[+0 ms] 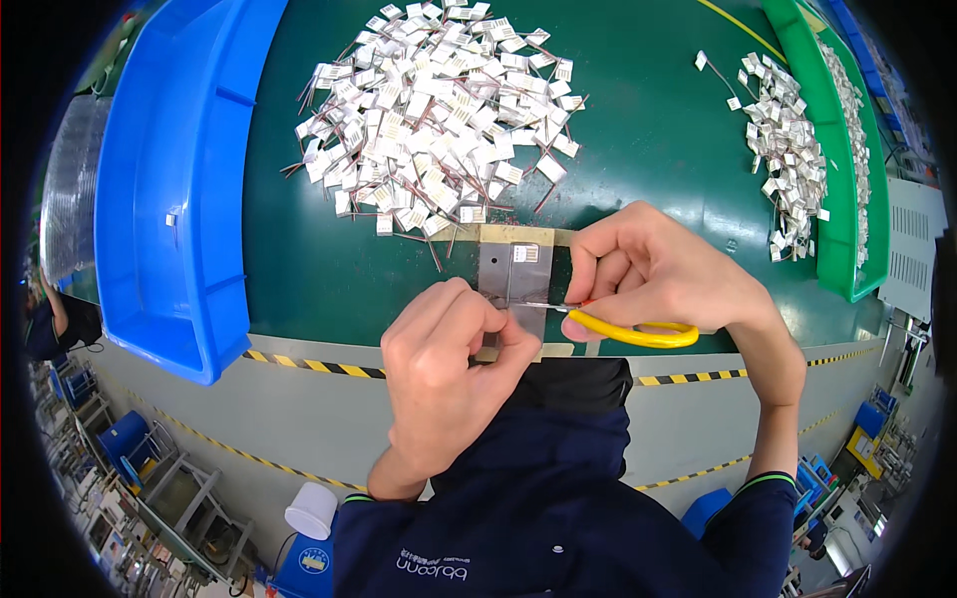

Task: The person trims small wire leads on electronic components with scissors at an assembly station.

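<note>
My right hand (670, 271) grips a tool with yellow looped handles (638, 335), its thin metal end pointing left toward my other hand. The tool looks like small scissors, though fingers cover its joint. Thumb and forefinger of my left hand (439, 364) are pinched together at the lower part of a grey metal plate (494, 267); whatever is between them is hidden. On that plate, just beyond both hands, lies a small white connector (525, 254) with metal contacts. Tan tape (510, 234) runs along the plate's far edge.
A large heap of white connectors with short dark wires (429, 120) lies beyond my hands on the green table (648, 120). At the left stands a blue bin (169, 259). To the right are a smaller connector pile (788, 149) and a green tray (842, 214). Striped tape (314, 366) marks the near edge.
</note>
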### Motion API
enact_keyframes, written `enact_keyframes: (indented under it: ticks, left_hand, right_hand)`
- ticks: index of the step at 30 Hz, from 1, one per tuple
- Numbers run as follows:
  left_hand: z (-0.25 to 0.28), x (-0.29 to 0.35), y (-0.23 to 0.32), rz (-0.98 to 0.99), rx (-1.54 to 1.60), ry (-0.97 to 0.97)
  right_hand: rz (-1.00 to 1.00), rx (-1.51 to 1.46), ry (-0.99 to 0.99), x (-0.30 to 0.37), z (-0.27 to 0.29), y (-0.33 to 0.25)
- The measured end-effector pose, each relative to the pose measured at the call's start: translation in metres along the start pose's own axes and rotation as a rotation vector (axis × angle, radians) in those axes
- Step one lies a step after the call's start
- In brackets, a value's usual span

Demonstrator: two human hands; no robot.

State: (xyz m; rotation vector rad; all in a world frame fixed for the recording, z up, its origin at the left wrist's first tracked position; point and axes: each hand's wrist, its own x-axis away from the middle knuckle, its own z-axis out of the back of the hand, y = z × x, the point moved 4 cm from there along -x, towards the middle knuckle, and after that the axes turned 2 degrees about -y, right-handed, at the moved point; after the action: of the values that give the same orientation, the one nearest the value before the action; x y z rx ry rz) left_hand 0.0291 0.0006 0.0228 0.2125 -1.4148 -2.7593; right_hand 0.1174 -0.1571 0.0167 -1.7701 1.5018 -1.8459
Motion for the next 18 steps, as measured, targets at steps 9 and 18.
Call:
enact_keyframes:
  ticks: [9,18]
  left_hand:
    - [-0.001,0.0,0.0,-0.016,0.048,0.052]
    - [-0.001,0.001,-0.003,-0.055,0.055,0.069]
  right_hand:
    - [-0.042,0.022,0.053,-0.002,0.001,0.0]
    - [0.047,-0.017,0.069,-0.007,-0.006,-0.002]
